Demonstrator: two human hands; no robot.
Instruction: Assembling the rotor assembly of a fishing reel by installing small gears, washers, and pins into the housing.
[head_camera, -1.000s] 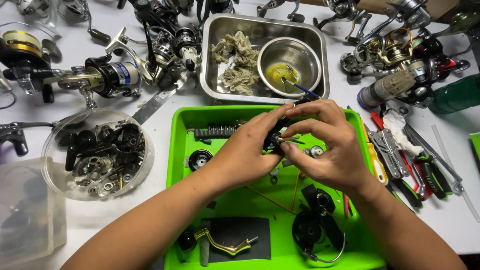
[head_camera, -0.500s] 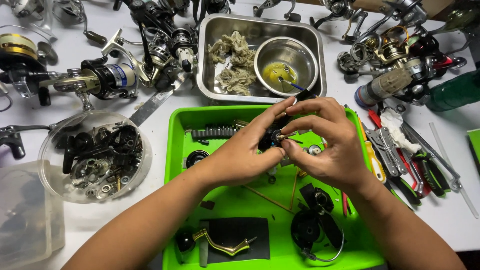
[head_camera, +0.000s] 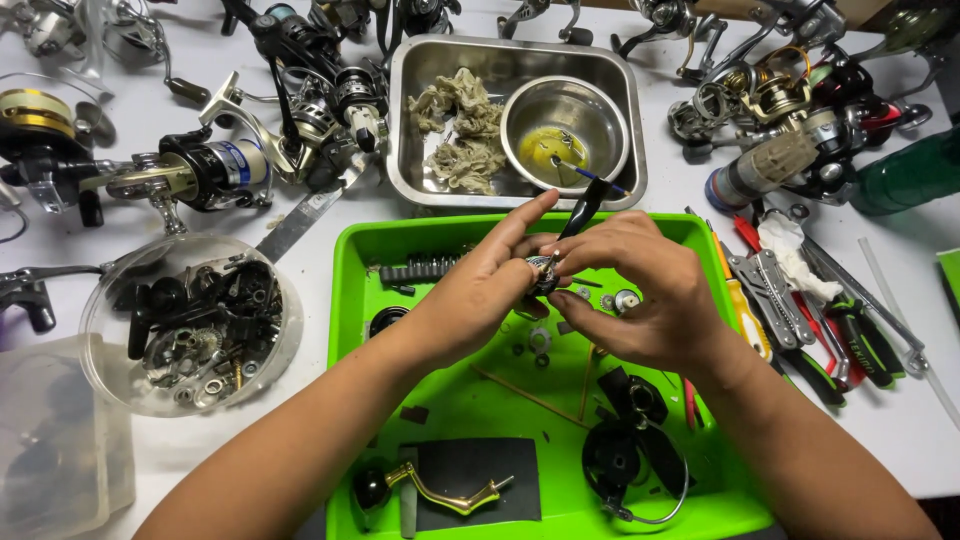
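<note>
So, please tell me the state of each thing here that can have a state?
Reel part: held over the green tray by left hand and right hand.
Steel bowl: upright, yellow liquid inside.
Clear bowl: filled with dark parts.
Gold handle: lying detached in tray.
</note>
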